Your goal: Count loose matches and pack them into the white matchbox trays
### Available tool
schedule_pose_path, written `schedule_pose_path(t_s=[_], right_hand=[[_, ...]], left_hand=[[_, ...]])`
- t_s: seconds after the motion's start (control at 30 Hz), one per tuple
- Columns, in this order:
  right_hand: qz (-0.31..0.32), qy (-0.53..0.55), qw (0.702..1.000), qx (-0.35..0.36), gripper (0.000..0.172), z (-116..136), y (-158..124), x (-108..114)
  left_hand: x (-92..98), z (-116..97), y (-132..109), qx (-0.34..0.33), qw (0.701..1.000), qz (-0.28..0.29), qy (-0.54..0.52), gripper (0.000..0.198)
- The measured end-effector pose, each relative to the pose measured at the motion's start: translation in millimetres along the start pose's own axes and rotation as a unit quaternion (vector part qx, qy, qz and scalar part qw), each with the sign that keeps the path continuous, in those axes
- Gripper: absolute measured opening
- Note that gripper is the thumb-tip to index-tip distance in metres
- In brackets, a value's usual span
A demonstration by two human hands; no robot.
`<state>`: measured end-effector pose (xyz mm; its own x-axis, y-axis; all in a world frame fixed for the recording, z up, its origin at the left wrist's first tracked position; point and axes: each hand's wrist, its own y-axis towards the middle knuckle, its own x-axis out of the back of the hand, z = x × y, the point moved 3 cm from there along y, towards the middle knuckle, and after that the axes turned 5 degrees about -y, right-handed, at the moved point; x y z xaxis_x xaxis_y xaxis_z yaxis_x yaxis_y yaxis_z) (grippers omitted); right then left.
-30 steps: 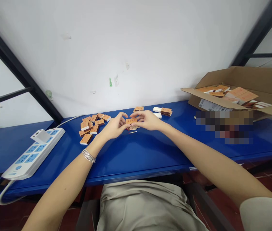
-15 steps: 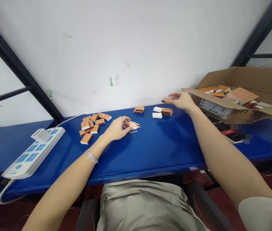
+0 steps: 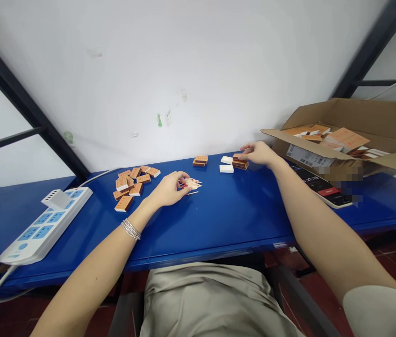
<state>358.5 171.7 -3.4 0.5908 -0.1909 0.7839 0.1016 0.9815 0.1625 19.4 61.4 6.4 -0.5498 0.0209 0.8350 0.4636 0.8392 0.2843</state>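
Observation:
My left hand (image 3: 169, 188) rests on the blue table (image 3: 226, 215) with its fingers curled on a small heap of loose matches (image 3: 192, 184). My right hand (image 3: 259, 153) is stretched to the far right, its fingers on the top of a short stack of orange matchboxes (image 3: 240, 162). Two white inner trays (image 3: 226, 164) lie just left of that stack. Another orange matchbox pair (image 3: 200, 161) sits nearer the middle. A scattered pile of orange matchboxes (image 3: 133, 181) lies left of my left hand.
An open cardboard box (image 3: 359, 135) with more matchboxes stands at the right. A dark device with a red button (image 3: 320, 185) lies in front of it. A white and blue power strip (image 3: 43, 224) with a cable sits at the left. Behind runs a white wall.
My right hand took the orange matchbox away from my left hand, swung right and came down onto the stack of matchboxes. My left hand stayed by the matches.

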Motion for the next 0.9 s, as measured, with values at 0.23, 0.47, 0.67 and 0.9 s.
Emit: schedule_pose_path(t_s=[0.23, 0.47, 0.67, 0.9], right_hand=[[0.057, -0.081, 0.995, 0.002, 0.059, 6, -3, -5], [-0.001, -0.118, 0.993, 0.020, 0.052, 11, -4, -2], [-0.031, -0.104, 0.994, 0.003, 0.049, 11, -6, 5], [-0.076, -0.058, 0.995, 0.017, 0.053, 14, -8, 10]], left_hand=[[-0.9, 2, 0, -0.004, 1.000, 0.005, 0.008, 0.034], [-1.8, 4, 0, -0.012, 1.000, 0.005, 0.008, 0.035], [-1.4, 5, 0, -0.012, 1.000, 0.006, 0.004, 0.034], [-2.9, 5, 1, -0.014, 1.000, 0.005, 0.005, 0.034]])
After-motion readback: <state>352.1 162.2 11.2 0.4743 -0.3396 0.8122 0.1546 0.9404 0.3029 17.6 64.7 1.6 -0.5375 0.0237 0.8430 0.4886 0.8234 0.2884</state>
